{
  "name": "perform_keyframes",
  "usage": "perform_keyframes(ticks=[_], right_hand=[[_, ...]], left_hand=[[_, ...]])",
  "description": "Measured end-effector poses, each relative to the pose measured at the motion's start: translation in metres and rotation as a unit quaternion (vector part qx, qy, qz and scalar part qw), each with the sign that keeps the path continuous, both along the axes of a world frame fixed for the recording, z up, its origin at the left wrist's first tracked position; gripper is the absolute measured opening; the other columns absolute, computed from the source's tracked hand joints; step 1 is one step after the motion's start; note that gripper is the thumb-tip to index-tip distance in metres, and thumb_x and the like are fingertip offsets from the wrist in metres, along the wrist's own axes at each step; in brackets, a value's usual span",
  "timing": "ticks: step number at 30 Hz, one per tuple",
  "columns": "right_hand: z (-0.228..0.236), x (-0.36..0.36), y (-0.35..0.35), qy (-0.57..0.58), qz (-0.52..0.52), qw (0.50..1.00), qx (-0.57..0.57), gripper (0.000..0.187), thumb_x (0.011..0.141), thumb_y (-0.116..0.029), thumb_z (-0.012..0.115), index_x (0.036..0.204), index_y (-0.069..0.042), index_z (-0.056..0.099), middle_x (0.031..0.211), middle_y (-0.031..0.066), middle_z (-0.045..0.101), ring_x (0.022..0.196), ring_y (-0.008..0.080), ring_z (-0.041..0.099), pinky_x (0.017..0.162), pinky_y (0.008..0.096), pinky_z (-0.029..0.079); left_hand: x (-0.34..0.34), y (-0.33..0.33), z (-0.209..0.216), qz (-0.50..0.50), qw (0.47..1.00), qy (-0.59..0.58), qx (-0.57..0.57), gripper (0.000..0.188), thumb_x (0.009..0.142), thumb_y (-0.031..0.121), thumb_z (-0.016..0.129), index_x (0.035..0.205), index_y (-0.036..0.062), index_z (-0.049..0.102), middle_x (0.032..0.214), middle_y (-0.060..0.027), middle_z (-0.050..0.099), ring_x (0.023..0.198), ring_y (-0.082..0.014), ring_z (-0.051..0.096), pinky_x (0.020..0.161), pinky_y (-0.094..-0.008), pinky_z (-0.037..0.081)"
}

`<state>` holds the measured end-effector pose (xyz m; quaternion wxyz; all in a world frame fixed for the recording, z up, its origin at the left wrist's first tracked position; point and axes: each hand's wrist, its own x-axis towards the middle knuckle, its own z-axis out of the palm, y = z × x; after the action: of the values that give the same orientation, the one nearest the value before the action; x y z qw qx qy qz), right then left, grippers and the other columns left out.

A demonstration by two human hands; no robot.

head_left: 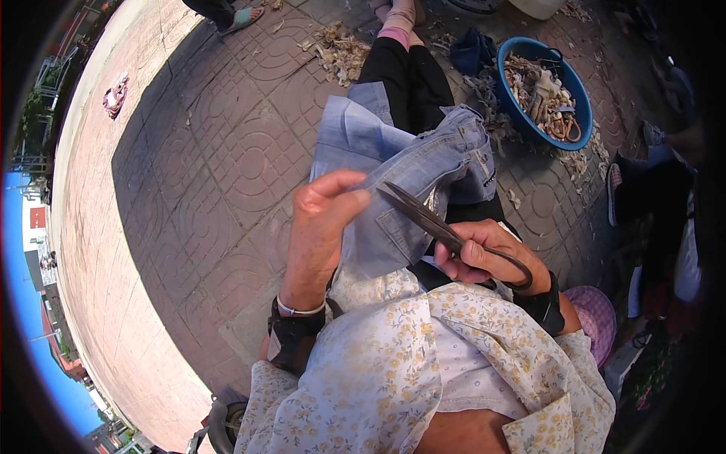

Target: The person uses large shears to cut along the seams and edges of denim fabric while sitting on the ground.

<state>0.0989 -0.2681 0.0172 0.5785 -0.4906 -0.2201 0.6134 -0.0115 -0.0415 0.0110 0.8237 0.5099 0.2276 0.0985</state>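
A light blue denim garment [416, 166] with seams and a pocket lies bunched across my lap. My left hand [321, 216] is closed at the garment's left side, its thumb and forefinger pinching the cloth. In my right hand [491, 253] is a pair of dark metal scissors [423, 216]. My fingers wrap round the handles, and one black loop sticks out to the right. The blades point up and left over the denim, their tips close to my left fingertips. They look nearly closed, and I cannot tell whether they touch the cloth.
A blue basin [505, 113] full of cloth scraps stands ahead to the right, with a dark blue cloth bundle [473, 51] beside it. Scrap piles [340, 54] litter the patterned paving [219, 151]. Other people sit at the right; a sandalled foot [243, 18] shows at the far left.
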Motion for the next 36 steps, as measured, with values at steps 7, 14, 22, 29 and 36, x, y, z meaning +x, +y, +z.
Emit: perform_keyframes(ticks=[7,14,22,29,36], right_hand=[[-0.014,-0.004,0.004,-0.005,-0.017,0.999,0.038,0.036,0.096,-0.038,0.052,0.095,-0.003,0.058,0.069,-0.0026,0.048,0.055,0.0023,0.038,0.047,0.0185,0.029],[-0.017,-0.010,0.015,-0.102,-0.039,0.993,0.042,0.038,0.095,-0.041,0.053,0.087,-0.004,0.055,0.063,-0.0056,0.042,0.054,0.0023,0.038,0.046,0.0198,0.029],[-0.003,0.006,0.014,-0.092,-0.067,0.988,0.100,0.052,0.090,-0.054,0.052,0.096,-0.003,0.055,0.073,-0.0027,0.047,0.058,0.0034,0.039,0.049,0.0187,0.030],[-0.003,0.003,-0.001,-0.073,0.029,0.997,-0.002,0.050,0.091,-0.054,0.051,0.094,-0.005,0.056,0.071,-0.0035,0.047,0.060,0.0043,0.041,0.052,0.0195,0.031],[-0.004,0.003,-0.004,-0.075,0.041,0.996,-0.010,0.049,0.092,-0.054,0.049,0.092,-0.005,0.057,0.067,-0.0040,0.046,0.058,0.0040,0.039,0.051,0.0204,0.029]], left_hand=[[0.001,-0.004,0.002,0.000,1.000,-0.008,0.010,0.016,0.081,-0.001,0.059,0.094,-0.0035,0.066,0.085,-0.0016,0.064,0.075,-0.0053,0.055,0.070,-0.0202,0.043],[-0.005,0.000,-0.015,-0.039,0.994,0.032,0.093,0.015,0.081,-0.002,0.057,0.093,-0.0048,0.066,0.088,-0.0034,0.067,0.080,-0.0068,0.059,0.074,-0.0213,0.047],[-0.002,0.007,-0.008,-0.068,0.997,0.003,-0.030,0.018,0.081,0.001,0.058,0.098,-0.0037,0.064,0.093,-0.0041,0.066,0.079,-0.0076,0.059,0.074,-0.0217,0.047],[0.000,0.002,-0.005,-0.040,0.997,0.061,0.002,0.013,0.080,0.009,0.062,0.090,0.0006,0.063,0.075,0.0030,0.061,0.059,-0.0007,0.045,0.055,-0.0157,0.034],[0.000,0.000,-0.003,-0.037,0.997,0.053,-0.050,0.013,0.081,0.010,0.062,0.090,0.0020,0.063,0.075,0.0039,0.061,0.060,-0.0003,0.045,0.055,-0.0165,0.032]])
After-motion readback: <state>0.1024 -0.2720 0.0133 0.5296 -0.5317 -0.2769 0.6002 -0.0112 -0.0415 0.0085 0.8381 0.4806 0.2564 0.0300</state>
